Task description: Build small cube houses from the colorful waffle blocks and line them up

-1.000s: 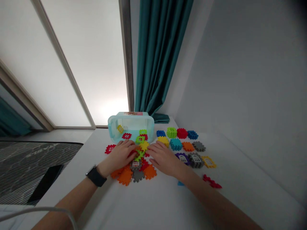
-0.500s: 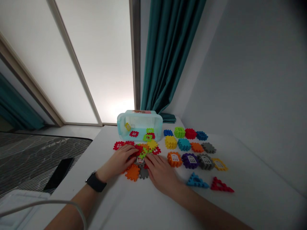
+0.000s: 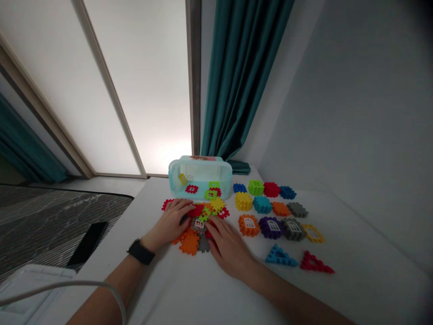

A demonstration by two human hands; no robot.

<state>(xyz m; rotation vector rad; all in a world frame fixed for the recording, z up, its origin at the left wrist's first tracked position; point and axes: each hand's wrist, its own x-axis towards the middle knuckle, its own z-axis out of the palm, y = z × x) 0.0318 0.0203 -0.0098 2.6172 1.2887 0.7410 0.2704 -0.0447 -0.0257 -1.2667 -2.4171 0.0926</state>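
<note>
A loose pile of coloured interlocking tiles lies on the white table in front of a tipped clear plastic box. My left hand, with a dark watch on its wrist, rests flat on the left side of the pile, fingers stretched over red and orange tiles. My right hand lies flat on the pile's right side, fingertips on a grey window tile. Neither hand grips anything. To the right, sorted stacks stand in rows, among them an orange stack and a purple stack.
A blue triangle and a red triangle lie at the near right. Several tiles remain inside the box. A dark phone lies at the table's left edge. A teal curtain and grey wall stand behind.
My right hand drew back from the sorted rows to the pile, uncovering the orange stack and the triangles. The view shifted slightly. My left hand stayed on the pile.
</note>
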